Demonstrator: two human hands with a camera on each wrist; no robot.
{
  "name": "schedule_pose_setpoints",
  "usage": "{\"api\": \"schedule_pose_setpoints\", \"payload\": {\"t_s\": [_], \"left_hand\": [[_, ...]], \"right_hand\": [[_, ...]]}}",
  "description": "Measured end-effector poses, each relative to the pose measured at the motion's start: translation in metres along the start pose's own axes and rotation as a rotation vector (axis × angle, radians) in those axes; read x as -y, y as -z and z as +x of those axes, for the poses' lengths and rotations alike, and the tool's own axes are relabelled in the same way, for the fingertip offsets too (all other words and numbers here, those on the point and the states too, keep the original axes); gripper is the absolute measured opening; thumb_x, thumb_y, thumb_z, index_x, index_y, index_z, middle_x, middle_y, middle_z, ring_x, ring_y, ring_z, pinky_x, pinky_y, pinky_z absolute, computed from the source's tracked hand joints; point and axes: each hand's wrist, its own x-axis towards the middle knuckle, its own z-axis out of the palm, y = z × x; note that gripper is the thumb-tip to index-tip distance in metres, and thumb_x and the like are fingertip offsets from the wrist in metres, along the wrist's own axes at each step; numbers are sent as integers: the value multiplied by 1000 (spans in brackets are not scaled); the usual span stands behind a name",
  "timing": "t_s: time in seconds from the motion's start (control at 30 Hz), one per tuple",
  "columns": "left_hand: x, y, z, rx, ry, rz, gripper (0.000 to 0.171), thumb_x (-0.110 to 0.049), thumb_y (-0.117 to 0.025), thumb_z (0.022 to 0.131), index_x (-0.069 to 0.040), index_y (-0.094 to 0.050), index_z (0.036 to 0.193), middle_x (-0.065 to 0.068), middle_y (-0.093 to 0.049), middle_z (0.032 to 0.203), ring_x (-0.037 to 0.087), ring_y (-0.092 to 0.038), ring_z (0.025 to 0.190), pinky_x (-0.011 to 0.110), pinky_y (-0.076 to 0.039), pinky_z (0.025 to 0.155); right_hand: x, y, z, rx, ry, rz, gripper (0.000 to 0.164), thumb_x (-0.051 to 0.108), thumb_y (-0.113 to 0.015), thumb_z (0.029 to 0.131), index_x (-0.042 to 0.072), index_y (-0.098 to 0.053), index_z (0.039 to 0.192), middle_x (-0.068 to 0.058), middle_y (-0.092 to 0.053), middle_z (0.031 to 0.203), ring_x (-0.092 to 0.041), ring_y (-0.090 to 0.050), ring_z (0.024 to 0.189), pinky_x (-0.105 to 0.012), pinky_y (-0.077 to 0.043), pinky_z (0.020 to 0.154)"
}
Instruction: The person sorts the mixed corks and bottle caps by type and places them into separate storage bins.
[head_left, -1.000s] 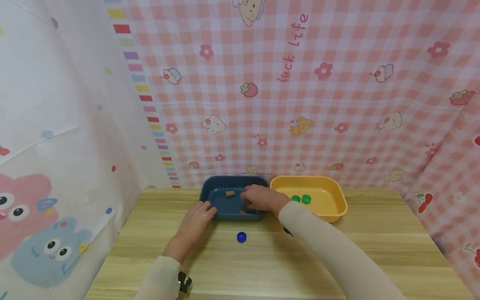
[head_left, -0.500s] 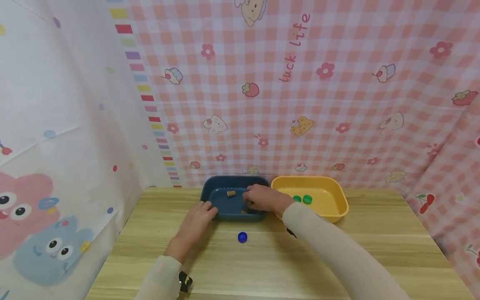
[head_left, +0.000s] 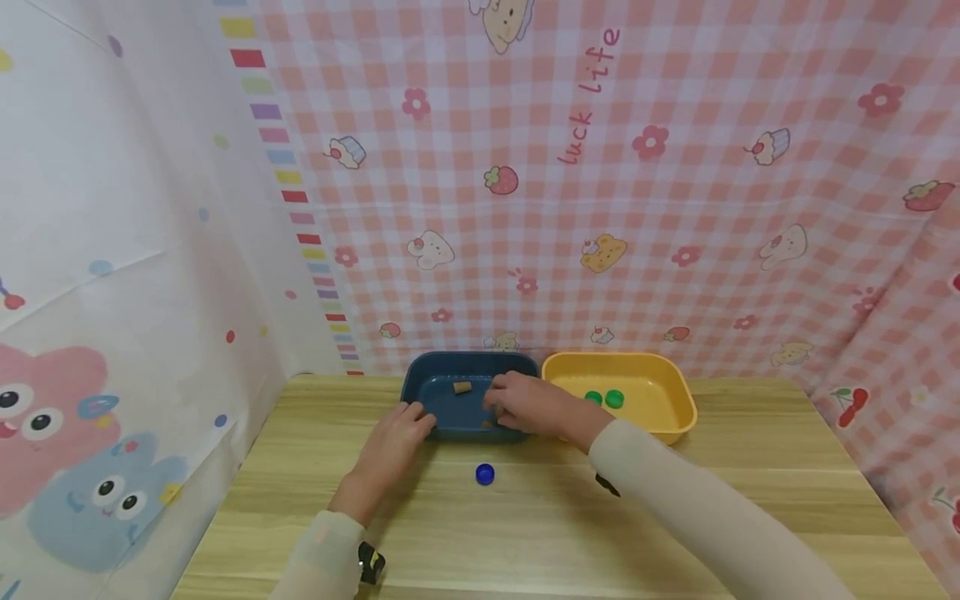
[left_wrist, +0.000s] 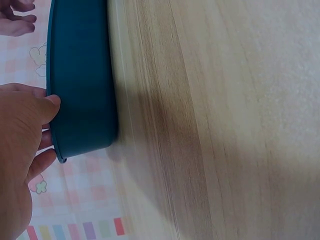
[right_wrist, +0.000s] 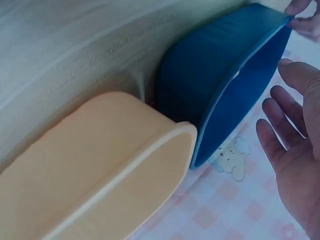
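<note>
My left hand holds the near left rim of a dark blue plastic bin; in the left wrist view its thumb lies on the outer wall and the fingers go behind the rim. Over the bin's right side is my right hand. Seen from the right wrist, its fingers are loosely bent and apart from the thumb, with nothing visible between them. A brown cork-like cylinder lies inside the bin, and another small brown piece shows near the front wall. What lies beneath the right fingers is partly hidden.
A yellow bin stands right beside the blue one, with two green bottle caps inside. One blue bottle cap lies on the wooden table in front. A checked cloth hangs directly behind the bins.
The right wrist and forearm have shifted to the right and slightly nearer, while the right fingers stay over the blue bin. The left hand keeps its place on the rim.
</note>
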Motion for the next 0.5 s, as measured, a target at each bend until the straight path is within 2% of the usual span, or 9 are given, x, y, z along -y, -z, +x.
{"api": "schedule_pose_setpoints", "payload": {"t_s": [0.2,0.33,0.5], "left_hand": [[0,-1,0,-18,-9,7,13,4,-77,87,-7,-72,92,6,-60,83,23,-51,73,35,-47,66],[0,-2,0,-13,3,-2,11,2,-76,88,-8,-72,91,5,-59,82,22,-50,72,35,-47,65],[0,-3,0,-15,32,-31,9,-4,-79,88,-9,-72,90,4,-59,81,21,-51,71,34,-47,65]], "right_hand": [[13,-2,-11,-32,52,-23,22,21,-73,97,14,-70,118,-3,-67,119,-20,-63,109,-32,-54,96],[21,-6,-17,-69,78,-27,25,26,-74,97,14,-71,118,-3,-67,120,-18,-64,110,-29,-54,97],[31,-13,-22,-101,120,-30,24,23,-75,96,15,-72,118,-1,-67,118,-16,-64,109,-25,-54,96]]}}
